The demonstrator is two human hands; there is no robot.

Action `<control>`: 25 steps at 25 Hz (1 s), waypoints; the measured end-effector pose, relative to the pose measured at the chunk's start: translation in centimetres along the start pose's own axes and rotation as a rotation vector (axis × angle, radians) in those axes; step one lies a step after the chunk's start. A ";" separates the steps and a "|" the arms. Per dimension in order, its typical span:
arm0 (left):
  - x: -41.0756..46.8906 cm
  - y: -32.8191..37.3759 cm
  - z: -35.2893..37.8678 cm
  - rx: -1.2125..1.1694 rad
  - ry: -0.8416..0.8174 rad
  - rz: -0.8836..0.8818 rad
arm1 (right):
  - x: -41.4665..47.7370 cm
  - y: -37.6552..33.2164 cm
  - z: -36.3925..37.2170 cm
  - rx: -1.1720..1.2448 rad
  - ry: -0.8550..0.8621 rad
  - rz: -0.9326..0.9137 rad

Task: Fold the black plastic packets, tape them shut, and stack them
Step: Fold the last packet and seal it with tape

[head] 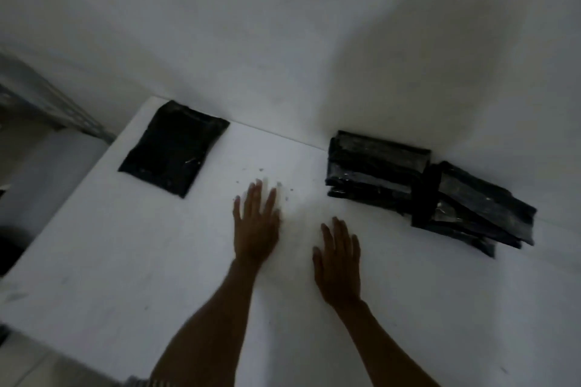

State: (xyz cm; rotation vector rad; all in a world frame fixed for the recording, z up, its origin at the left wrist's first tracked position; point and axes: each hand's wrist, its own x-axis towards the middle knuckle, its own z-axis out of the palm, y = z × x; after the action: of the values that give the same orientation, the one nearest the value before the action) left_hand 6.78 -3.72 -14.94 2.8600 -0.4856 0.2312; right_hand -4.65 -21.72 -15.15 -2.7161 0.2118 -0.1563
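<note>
- A flat black plastic packet [174, 148] lies alone on the white tabletop [125, 261], left of centre in the frame, near the table's far edge.
- A heap of shiny black plastic packets [424, 185] sits at centre right against the white wall [283, 25]; they overlap loosely and splay toward the right.
- The left hand [256, 226], at the middle of the frame, is spread wide, fingers straight, palm down over the table, holding nothing.
- The right hand [338, 261], just beside it and lower, is likewise spread flat and empty.
- Small dark specks [261, 170] dot the table just above the left fingers.
- Whether the palms touch the surface, I cannot tell.
</note>
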 end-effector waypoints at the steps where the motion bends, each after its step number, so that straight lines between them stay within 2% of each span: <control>1: 1.4 -3.2 -1.1 0.050 0.018 -0.072 | 1.0 -1.5 0.9 -0.047 -0.051 -0.008; 6: 6.4 -16.6 -5.4 0.107 -0.165 -0.468 | 4.7 -7.4 4.5 -0.148 -0.142 -0.043; 9: 7.6 -20.5 -5.9 0.050 -0.294 -0.539 | 5.2 -9.3 5.8 -0.209 -0.138 -0.024; 11: 7.8 -21.5 -5.5 0.007 -0.346 -0.539 | 5.5 -9.7 6.0 -0.249 -0.129 -0.016; 19: 3.0 -16.5 -4.1 -0.041 -0.189 -0.527 | 5.7 -9.8 6.0 -0.243 -0.125 -0.018; 22: -1.0 -11.5 -4.2 -0.053 -0.161 -0.521 | 6.0 -9.7 5.2 0.001 -0.004 0.024; 25: -6.2 -5.0 -4.5 -0.058 -0.115 -0.463 | 4.8 -10.1 2.6 0.509 0.067 0.322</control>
State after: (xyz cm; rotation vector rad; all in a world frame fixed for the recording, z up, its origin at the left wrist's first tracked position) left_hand 2.15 3.93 -12.81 2.8385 0.1550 -0.0299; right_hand 1.67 -12.41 -13.00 -2.1414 0.5437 -0.1794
